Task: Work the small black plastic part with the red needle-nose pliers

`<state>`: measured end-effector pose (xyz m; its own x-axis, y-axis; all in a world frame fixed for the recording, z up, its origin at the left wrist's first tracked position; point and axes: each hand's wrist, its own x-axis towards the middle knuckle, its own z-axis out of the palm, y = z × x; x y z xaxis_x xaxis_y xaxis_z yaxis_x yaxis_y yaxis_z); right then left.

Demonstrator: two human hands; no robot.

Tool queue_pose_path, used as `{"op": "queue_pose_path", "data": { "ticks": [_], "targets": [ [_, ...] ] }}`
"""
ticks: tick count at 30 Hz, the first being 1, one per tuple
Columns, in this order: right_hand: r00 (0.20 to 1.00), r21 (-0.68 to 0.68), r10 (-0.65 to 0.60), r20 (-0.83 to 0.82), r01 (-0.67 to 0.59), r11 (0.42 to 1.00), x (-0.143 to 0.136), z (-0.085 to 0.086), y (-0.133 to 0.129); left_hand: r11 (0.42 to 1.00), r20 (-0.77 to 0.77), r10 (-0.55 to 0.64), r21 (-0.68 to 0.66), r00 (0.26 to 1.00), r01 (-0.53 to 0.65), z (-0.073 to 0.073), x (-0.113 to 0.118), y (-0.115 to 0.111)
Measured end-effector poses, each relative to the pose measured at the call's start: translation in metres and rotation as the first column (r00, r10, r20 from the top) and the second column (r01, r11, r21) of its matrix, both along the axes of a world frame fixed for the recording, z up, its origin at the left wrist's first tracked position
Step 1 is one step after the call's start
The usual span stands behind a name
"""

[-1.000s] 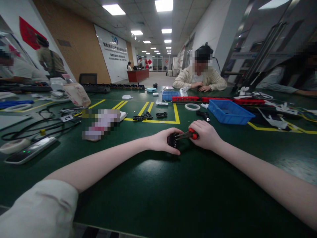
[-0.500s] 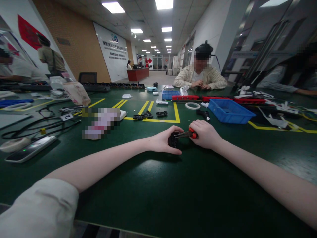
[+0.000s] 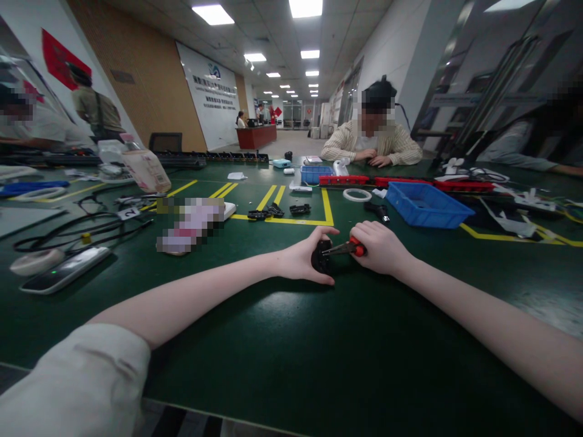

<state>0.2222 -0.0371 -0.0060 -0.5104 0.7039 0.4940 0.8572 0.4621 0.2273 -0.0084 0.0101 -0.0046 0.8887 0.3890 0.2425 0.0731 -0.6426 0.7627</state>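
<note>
My left hand (image 3: 304,260) is curled around a small black part (image 3: 321,257) above the green table (image 3: 273,340), with thumb and fingertips spread at its sides. In my right hand (image 3: 380,247) are pliers (image 3: 345,248) with red handles, gripped in closed fingers. Their metal jaws point left and reach the black part; whether they pinch it I cannot tell. Beyond my hands, small black pieces (image 3: 300,209) lie beside yellow tape lines, and a black object (image 3: 376,211) rests behind my right hand.
A blue bin (image 3: 428,206) stands at right, near a white ring (image 3: 357,195). Left are a phone (image 3: 194,226), black cables (image 3: 86,233) and a white device (image 3: 66,271). A person in a striped shirt (image 3: 401,144) sits opposite.
The whole view has shifted slightly. My left index finger looks a little more extended over the black part; both hands keep their holds.
</note>
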Motion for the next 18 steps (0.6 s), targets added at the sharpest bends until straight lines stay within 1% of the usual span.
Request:
{"op": "queue_pose_path", "data": {
  "ticks": [3,6,8,10,13,18],
  "targets": [
    [1.000,-0.010,0.003,0.000,-0.003,1.000,0.001,-0.001,0.000,0.995,-0.012,0.076,0.063,0.997,-0.076,0.002,0.001,-0.003],
    [1.000,-0.021,0.004,-0.001,-0.004,1.000,0.001,-0.001,0.000,0.973,-0.066,0.167,0.171,0.984,-0.154,0.005,0.001,-0.007],
    [1.000,-0.027,0.003,-0.002,-0.003,1.000,0.002,-0.001,0.000,0.941,-0.136,0.250,0.268,0.959,-0.208,0.008,0.001,-0.011],
    [1.000,-0.031,-0.001,-0.002,0.001,1.000,0.002,-0.001,0.000,0.896,-0.189,0.334,0.367,0.924,-0.249,0.009,0.001,-0.013],
    [1.000,-0.039,-0.006,-0.002,0.006,0.999,0.002,-0.001,0.000,0.844,-0.227,0.402,0.469,0.887,-0.262,0.011,0.001,-0.015],
    [1.000,-0.042,-0.019,-0.009,0.019,0.999,0.001,0.000,0.000,0.779,-0.283,0.473,0.576,0.834,-0.247,0.012,0.003,-0.017]
  ]
}}
